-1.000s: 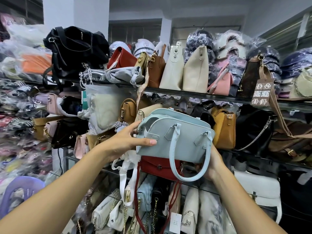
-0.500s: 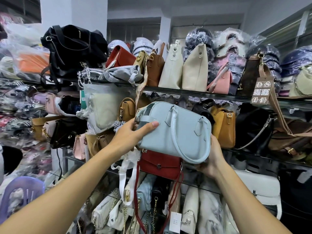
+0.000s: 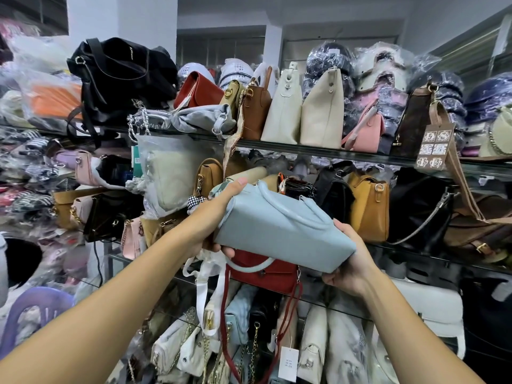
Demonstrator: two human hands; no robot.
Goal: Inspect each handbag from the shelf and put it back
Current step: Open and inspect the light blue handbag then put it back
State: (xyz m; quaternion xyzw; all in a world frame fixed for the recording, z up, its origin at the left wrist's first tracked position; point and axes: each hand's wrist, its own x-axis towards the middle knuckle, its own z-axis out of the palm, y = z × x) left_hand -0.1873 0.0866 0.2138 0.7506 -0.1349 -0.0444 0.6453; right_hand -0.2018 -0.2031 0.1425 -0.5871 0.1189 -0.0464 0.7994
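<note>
Handbag (image 3: pixel 282 234) tilts between left hand (image 3: pixel 213 218) and right hand (image 3: pixel 353 263), both grips clasping its ends.

White pillar (image 3: pixel 146 20), tiered glass shelves (image 3: pixel 277 146), lilac plastic chair (image 3: pixel 36 296) lower left, even indoor light.

The handbag (image 3: pixel 277 231) sits between the left hand (image 3: pixel 213 217) and right hand (image 3: pixel 350 263), with the shelf (image 3: pixel 415 249) behind it.

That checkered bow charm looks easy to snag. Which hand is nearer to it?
Left. The left hand, holding the blue bag's end, is just right of the checkered bow; the right hand holds the other end, farther right and lower.
</note>
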